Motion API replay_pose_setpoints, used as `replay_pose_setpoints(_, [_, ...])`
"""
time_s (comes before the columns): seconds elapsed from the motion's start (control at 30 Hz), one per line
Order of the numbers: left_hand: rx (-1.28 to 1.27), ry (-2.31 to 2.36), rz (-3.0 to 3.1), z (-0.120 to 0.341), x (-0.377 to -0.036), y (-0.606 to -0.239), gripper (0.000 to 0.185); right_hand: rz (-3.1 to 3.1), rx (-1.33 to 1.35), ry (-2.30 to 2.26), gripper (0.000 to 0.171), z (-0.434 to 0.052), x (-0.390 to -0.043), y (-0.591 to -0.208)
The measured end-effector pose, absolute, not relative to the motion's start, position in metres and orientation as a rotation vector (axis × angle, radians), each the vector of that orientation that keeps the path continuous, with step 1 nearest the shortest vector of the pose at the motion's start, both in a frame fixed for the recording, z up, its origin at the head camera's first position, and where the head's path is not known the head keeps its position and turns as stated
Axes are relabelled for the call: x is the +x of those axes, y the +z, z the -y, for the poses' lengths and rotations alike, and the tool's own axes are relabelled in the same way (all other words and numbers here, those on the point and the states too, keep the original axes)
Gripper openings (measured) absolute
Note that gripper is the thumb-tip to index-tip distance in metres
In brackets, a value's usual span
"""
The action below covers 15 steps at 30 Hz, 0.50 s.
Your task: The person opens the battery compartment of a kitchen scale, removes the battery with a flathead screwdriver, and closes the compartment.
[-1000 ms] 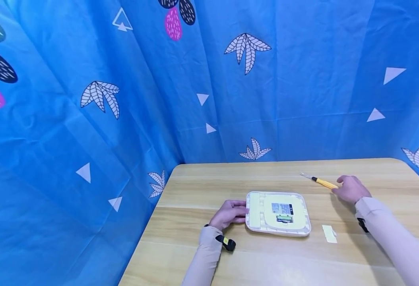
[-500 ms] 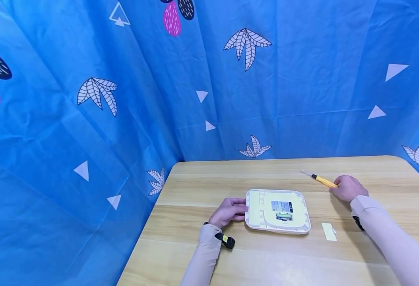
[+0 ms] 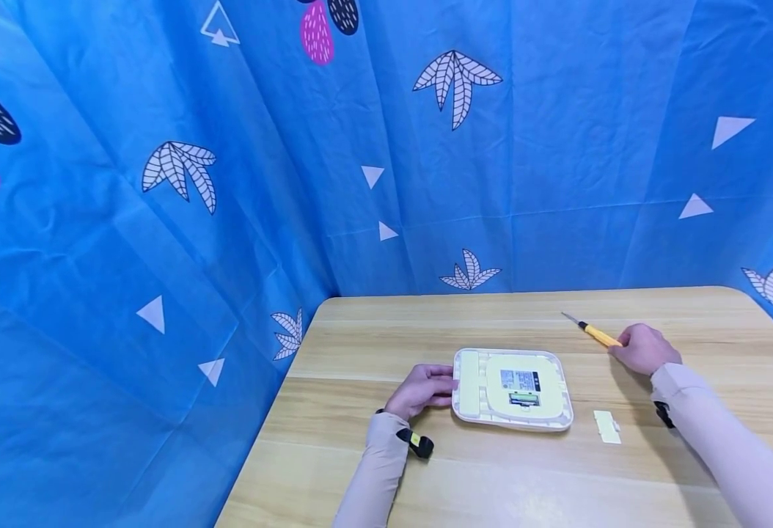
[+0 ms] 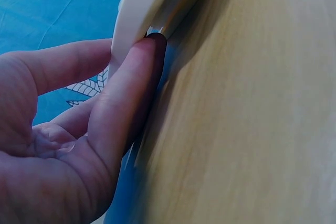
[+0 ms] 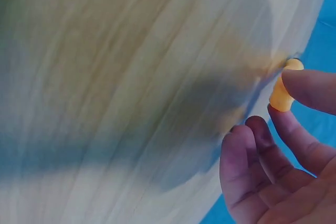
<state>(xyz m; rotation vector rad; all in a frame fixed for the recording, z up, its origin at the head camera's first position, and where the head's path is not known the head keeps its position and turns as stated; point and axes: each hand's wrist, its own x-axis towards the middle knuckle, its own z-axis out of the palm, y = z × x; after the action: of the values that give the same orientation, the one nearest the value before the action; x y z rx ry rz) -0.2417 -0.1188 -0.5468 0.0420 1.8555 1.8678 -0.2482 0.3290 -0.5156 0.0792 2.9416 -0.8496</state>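
A white rectangular device (image 3: 475, 422) with rounded corners lies on the table, underside up. Its label and the green battery (image 3: 524, 400) in an uncovered compartment face upward. My left hand (image 3: 419, 392) pinches the device's left edge; in the left wrist view the thumb (image 4: 126, 87) lies along one face of the white rim (image 4: 139, 11). Toward the back right, my right hand (image 3: 645, 349) holds a yellow-handled screwdriver (image 3: 601, 336) by the handle's end, its metal shaft pointing away to the left. The right wrist view shows the handle (image 5: 283, 90) pinched between thumb and index finger.
A small pale battery cover (image 3: 607, 427) lies on the wooden table (image 3: 505, 484), right of the device. Blue patterned cloth (image 3: 426, 161) hangs behind the table and along its left side. A black strap sits on each wrist.
The screwdriver's tip has shifted slightly to the right, with the right hand still at its handle. The left hand and the device stay in place; the head view tilted a little.
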Motion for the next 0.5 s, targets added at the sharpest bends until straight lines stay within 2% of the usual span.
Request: replay_pose_setpoints(0.5, [0.056, 1.873, -1.853, 0.118, -0.24, -0.545, 0.046, -3.037, 0.073, -1.114, 0.044, -0.322, -0.237, -0.504])
